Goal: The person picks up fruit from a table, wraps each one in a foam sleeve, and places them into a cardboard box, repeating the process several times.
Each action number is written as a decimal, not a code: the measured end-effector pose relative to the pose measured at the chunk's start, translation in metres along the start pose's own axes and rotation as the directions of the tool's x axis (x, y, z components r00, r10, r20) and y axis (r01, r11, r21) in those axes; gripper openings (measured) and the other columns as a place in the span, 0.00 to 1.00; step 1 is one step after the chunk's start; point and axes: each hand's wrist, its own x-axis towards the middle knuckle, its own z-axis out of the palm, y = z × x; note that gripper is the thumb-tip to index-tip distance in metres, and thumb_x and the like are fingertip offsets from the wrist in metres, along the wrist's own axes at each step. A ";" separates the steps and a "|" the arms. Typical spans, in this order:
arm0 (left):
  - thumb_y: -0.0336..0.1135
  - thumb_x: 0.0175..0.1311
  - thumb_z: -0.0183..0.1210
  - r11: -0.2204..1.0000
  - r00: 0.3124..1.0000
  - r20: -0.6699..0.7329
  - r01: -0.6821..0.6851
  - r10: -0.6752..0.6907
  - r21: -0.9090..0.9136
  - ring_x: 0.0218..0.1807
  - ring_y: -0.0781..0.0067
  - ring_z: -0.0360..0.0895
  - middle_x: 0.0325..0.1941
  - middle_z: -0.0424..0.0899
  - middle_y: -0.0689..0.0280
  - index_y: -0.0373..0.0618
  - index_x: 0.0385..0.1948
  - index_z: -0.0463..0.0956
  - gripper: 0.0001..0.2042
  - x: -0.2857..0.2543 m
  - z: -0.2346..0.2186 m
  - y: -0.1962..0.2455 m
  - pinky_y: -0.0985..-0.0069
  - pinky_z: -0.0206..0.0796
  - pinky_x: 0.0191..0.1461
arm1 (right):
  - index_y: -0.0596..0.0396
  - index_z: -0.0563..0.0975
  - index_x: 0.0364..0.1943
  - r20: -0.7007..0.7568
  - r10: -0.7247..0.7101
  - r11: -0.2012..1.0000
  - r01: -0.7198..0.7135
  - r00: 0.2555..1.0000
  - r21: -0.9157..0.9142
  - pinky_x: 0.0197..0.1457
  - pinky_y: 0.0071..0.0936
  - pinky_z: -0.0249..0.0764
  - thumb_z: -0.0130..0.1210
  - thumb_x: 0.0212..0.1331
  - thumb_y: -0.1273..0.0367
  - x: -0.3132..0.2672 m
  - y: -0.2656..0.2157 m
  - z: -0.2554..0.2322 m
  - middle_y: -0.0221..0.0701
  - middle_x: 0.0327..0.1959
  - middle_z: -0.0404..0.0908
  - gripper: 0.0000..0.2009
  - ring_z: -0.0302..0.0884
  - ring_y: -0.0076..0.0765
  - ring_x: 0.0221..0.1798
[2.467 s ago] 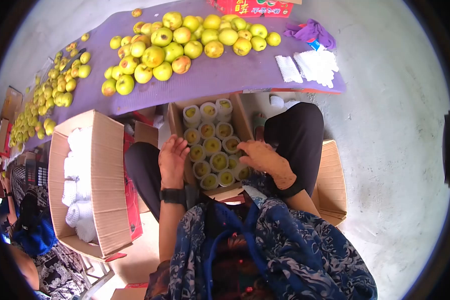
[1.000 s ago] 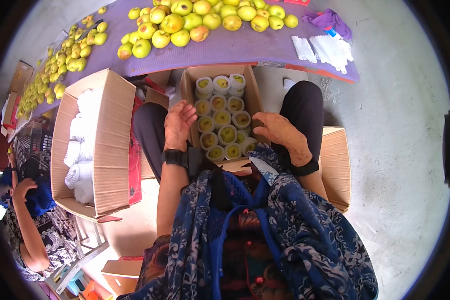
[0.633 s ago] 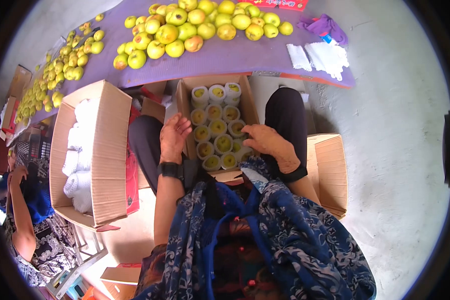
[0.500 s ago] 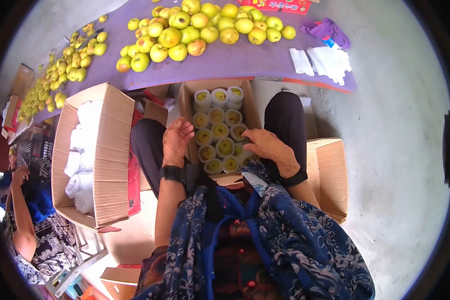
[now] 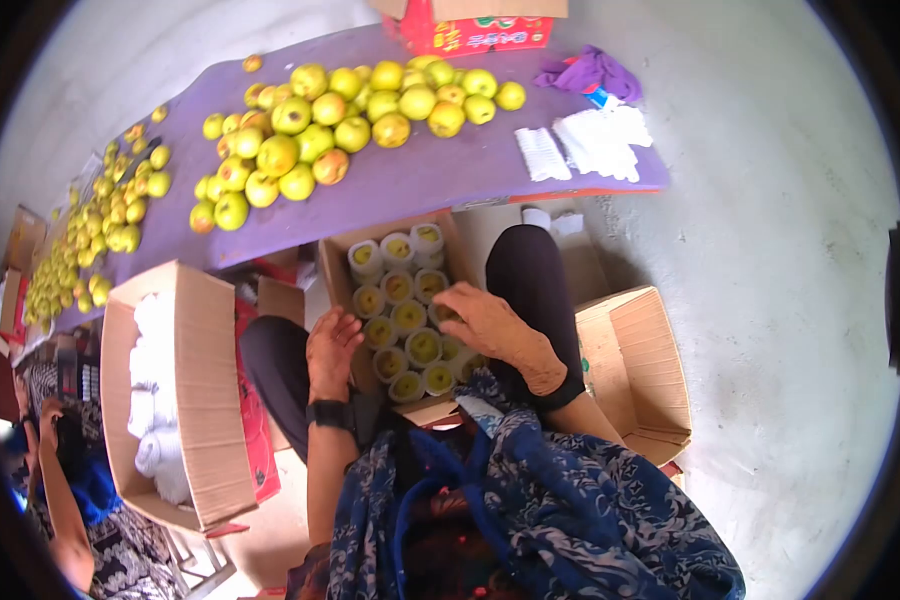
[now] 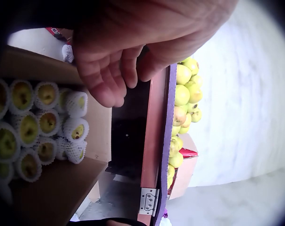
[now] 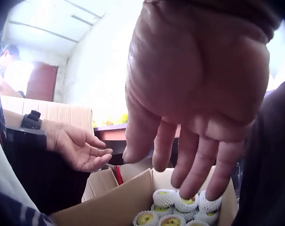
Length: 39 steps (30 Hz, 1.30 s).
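An open cardboard carton (image 5: pixel 458 246) stands between the knees, holding rows of yellow-green apples (image 5: pixel 407 318) in white foam net sleeves. My left hand (image 5: pixel 333 350) hangs at the carton's left edge, palm up, with loosely bent fingers and nothing in it. In the left wrist view its fingertips (image 6: pixel 112 96) are beside the carton wall. My right hand (image 5: pixel 500 325) reaches over the carton's right side, its fingers above the sleeved apples. The right wrist view shows those fingers (image 7: pixel 199 165) pointing down, spread and holding nothing. They cover part of the right-hand apples.
A purple-covered table (image 5: pixel 390 185) in front bears heaps of bare apples (image 5: pixel 315 142), foam sleeves (image 5: pixel 600 145) and a purple cloth (image 5: pixel 595 72). At left stands a carton (image 5: pixel 205 400) of white foam sleeves; at right, another carton (image 5: pixel 642 380). Another person (image 5: pixel 65 500) sits far left.
The head view has tilted, so table and cartons appear lower. My right hand has moved from beside the carton to over its right-hand apples. The left hand stays at the left edge.
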 end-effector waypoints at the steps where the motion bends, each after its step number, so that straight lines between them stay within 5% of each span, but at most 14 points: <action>1: 0.35 0.63 0.55 1.000 1.000 -0.005 0.005 -0.005 0.003 0.34 0.68 0.79 0.34 0.81 0.62 0.41 0.45 0.74 0.12 0.000 0.000 0.000 0.72 0.73 0.36 | 0.57 0.72 0.47 -0.162 -0.030 0.999 0.036 0.986 0.034 0.50 0.41 0.73 0.58 0.54 0.67 0.003 -0.002 -0.009 0.41 0.45 0.74 0.17 0.74 0.51 0.48; 5: 0.36 0.64 0.54 0.999 1.000 0.010 0.026 -0.026 0.031 0.37 0.68 0.79 0.36 0.80 0.61 0.42 0.46 0.73 0.13 0.003 0.000 -0.003 0.71 0.73 0.38 | 0.55 0.73 0.48 -0.364 -0.044 0.987 -0.015 0.930 -0.158 0.52 0.41 0.73 0.59 0.53 0.68 0.019 0.007 -0.055 0.42 0.52 0.72 0.17 0.73 0.53 0.51; 10: 0.37 0.64 0.54 0.999 0.999 0.036 0.013 -0.014 0.043 0.37 0.68 0.79 0.36 0.79 0.61 0.41 0.47 0.72 0.14 0.000 0.002 -0.004 0.71 0.72 0.39 | 0.54 0.73 0.51 -0.409 -0.011 0.927 -0.144 0.913 -0.346 0.58 0.40 0.69 0.59 0.51 0.71 0.042 0.051 -0.100 0.43 0.54 0.71 0.20 0.68 0.55 0.57; 15: 0.37 0.63 0.55 0.999 0.999 0.038 0.010 -0.012 0.046 0.36 0.68 0.79 0.36 0.79 0.62 0.41 0.47 0.72 0.14 -0.002 0.003 -0.004 0.72 0.73 0.37 | 0.53 0.75 0.45 -0.517 -0.060 0.755 -0.301 0.854 -0.583 0.58 0.48 0.66 0.47 0.53 0.75 0.069 0.112 -0.119 0.42 0.50 0.74 0.14 0.69 0.53 0.57; 17: 0.37 0.63 0.55 0.999 0.999 0.042 -0.012 0.011 0.037 0.35 0.69 0.79 0.35 0.80 0.63 0.41 0.46 0.73 0.13 -0.006 0.009 -0.002 0.72 0.73 0.37 | 0.53 0.75 0.45 -0.527 -0.045 0.743 -0.324 0.849 -0.585 0.60 0.49 0.63 0.47 0.54 0.74 0.076 0.122 -0.124 0.40 0.49 0.75 0.13 0.69 0.50 0.56; 19: 0.36 0.64 0.54 0.998 0.998 0.063 -0.010 0.006 0.054 0.35 0.69 0.79 0.34 0.80 0.63 0.41 0.46 0.73 0.12 -0.013 0.017 0.001 0.72 0.73 0.37 | 0.52 0.73 0.51 -0.336 0.219 0.731 -0.383 0.916 -0.565 0.61 0.49 0.64 0.51 0.50 0.77 0.081 0.125 -0.131 0.38 0.49 0.76 0.20 0.68 0.51 0.57; 20: 0.35 0.65 0.54 0.998 0.997 0.074 -0.021 0.016 0.060 0.35 0.70 0.79 0.33 0.80 0.63 0.42 0.45 0.74 0.11 -0.019 0.024 0.005 0.73 0.73 0.37 | 0.52 0.77 0.40 -0.372 0.197 0.718 -0.392 0.907 -0.575 0.56 0.46 0.68 0.47 0.54 0.72 0.082 0.126 -0.130 0.38 0.44 0.78 0.11 0.72 0.47 0.53; 26: 0.35 0.66 0.53 0.985 0.985 0.148 -0.112 0.092 0.133 0.35 0.73 0.79 0.34 0.80 0.65 0.43 0.44 0.75 0.10 -0.040 0.055 0.023 0.77 0.73 0.36 | 0.53 0.79 0.31 -0.544 0.086 0.780 -0.396 0.835 -0.484 0.43 0.43 0.76 0.51 0.53 0.70 0.092 0.150 -0.127 0.39 0.33 0.81 0.06 0.79 0.47 0.42; 29: 0.37 0.66 0.54 0.958 0.961 0.217 -0.212 0.169 0.195 0.35 0.76 0.78 0.34 0.80 0.67 0.43 0.44 0.75 0.10 -0.060 0.082 0.036 0.80 0.72 0.36 | 0.54 0.77 0.28 -0.630 -0.071 0.906 -0.214 0.773 -0.365 0.40 0.43 0.76 0.55 0.51 0.68 0.076 0.096 -0.128 0.38 0.26 0.80 0.05 0.79 0.48 0.37; 33: 0.37 0.65 0.56 0.886 0.909 0.363 -0.331 0.207 0.325 0.35 0.78 0.78 0.36 0.79 0.67 0.43 0.46 0.74 0.12 -0.086 0.125 0.045 0.82 0.71 0.34 | 0.53 0.74 0.23 -0.471 -0.134 0.969 0.017 0.872 -0.245 0.37 0.44 0.74 0.60 0.48 0.65 0.056 0.003 -0.101 0.38 0.24 0.78 0.09 0.78 0.49 0.35; 35: 0.41 0.61 0.61 0.740 0.827 0.383 -0.548 0.411 0.390 0.40 0.78 0.75 0.42 0.76 0.66 0.43 0.49 0.72 0.18 -0.101 0.142 0.048 0.82 0.68 0.35 | 0.53 0.73 0.23 -0.371 -0.307 0.943 0.227 0.876 -0.242 0.37 0.44 0.73 0.61 0.47 0.66 0.050 -0.025 -0.062 0.39 0.25 0.77 0.09 0.77 0.49 0.34; 39: 0.37 0.60 0.62 0.695 0.816 0.504 -0.537 0.283 0.478 0.39 0.81 0.74 0.45 0.77 0.69 0.44 0.50 0.72 0.18 -0.087 0.120 0.045 0.84 0.69 0.35 | 0.54 0.74 0.27 -0.265 -0.300 0.953 0.299 0.916 -0.042 0.37 0.42 0.71 0.61 0.46 0.67 0.052 -0.048 -0.033 0.38 0.27 0.77 0.09 0.77 0.50 0.35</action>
